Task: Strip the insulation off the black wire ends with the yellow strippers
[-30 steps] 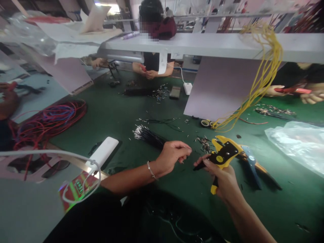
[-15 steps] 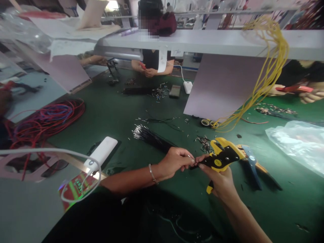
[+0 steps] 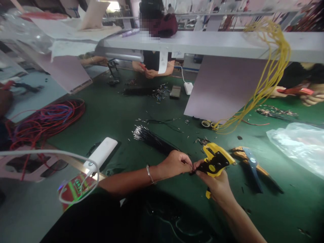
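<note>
My left hand (image 3: 177,165) is closed in a pinch, its fingertips meeting those of my right hand. A short dark piece, seemingly a thin black wire (image 3: 192,173), shows at the fingertips; most of it is hidden. In my right hand (image 3: 219,185) is a yellow and black wire stripper (image 3: 215,162), its jaw head pointing up and its handle end showing below the palm. Just beyond my left hand lies a bundle of black wires (image 3: 157,140) with shiny metal ends. A small pile of terminals (image 3: 202,141) sits behind the stripper.
A second pair of pliers, blue and orange (image 3: 251,163), lies at right beside a clear plastic bag (image 3: 298,145). Yellow wires (image 3: 270,77) hang off the shelf (image 3: 227,44). At left are a white power bank (image 3: 102,153) and red wire coils (image 3: 55,118). Co-workers' hands (image 3: 150,72) work opposite.
My right hand and the wire stripper have shifted slightly left and down, and the tool has turned a little. My left hand stays pinched at almost the same spot.
</note>
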`<state>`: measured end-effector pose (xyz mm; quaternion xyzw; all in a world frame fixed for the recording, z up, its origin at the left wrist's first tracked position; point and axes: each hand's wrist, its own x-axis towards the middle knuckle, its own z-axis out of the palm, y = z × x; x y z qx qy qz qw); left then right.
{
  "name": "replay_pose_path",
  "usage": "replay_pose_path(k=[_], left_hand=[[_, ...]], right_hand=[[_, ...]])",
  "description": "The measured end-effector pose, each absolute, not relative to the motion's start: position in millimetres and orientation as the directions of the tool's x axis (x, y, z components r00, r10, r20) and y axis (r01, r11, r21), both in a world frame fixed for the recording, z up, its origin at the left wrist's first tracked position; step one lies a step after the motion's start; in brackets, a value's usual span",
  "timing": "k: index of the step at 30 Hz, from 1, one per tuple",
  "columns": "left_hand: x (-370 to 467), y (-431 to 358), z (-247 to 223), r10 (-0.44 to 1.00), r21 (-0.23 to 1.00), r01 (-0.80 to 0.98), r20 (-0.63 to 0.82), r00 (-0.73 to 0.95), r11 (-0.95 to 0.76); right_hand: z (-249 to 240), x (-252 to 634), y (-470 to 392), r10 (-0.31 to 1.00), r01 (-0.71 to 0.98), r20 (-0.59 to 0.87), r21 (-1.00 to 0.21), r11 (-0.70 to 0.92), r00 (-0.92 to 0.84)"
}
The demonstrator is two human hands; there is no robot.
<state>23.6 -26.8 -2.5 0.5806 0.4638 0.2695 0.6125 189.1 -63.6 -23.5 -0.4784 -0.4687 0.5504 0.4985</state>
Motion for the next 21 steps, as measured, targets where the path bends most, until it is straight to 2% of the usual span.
replay_pose_path(k=[4, 21], left_hand=[[19.8, -23.6, -6.4, 0.86, 0.969, 0.243, -0.161, 0.484, 0.044], [16.9, -22.0, -13.2, 0.826, 0.955, 0.294, -0.127, 0.55, -0.049]], right_hand=[[-24.0, 187.2, -64.8, 0.998, -0.066, -0.057, -0.996, -0.059, -0.03], [-34.1, 191.8, -61.8, 0.992, -0.096, -0.06, -0.993, -0.071, -0.11]])
